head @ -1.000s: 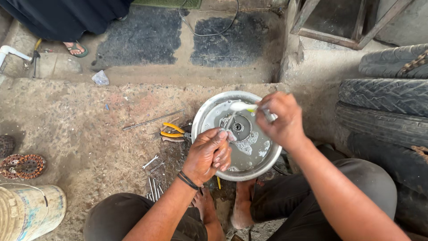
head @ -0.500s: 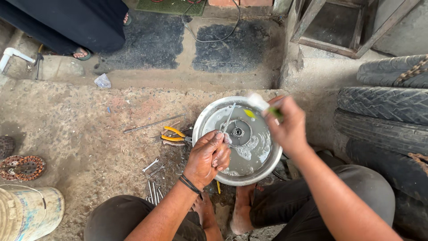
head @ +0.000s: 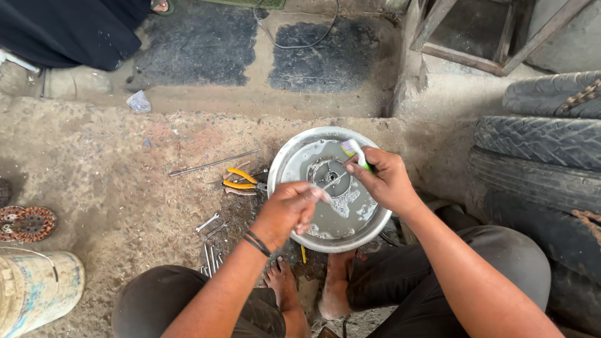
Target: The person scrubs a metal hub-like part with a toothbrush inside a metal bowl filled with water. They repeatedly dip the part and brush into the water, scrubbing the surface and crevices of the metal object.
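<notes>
Head view: one metal basin [head: 294, 156], left hand [head: 293, 206] closed on one small part inside it, right hand [head: 383, 178] gripping one toothbrush [head: 354, 150], one pair of yellow pliers [head: 241, 180] beside.

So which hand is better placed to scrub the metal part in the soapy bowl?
Probably the right hand: it grips the toothbrush over the metal bowl, bristle end angled toward the round metal part. The left hand pinches a thin rod on that part, seemingly steadying it.

A toothbrush [head: 354, 152] is gripped by the right hand [head: 383, 179] over a soapy metal basin [head: 294, 156]; a rod [head: 332, 181] is pinched by the left hand [head: 289, 211]. Yellow pliers [head: 241, 180] lie nearby, w/ tyres [head: 538, 150] stacked at right.
</notes>
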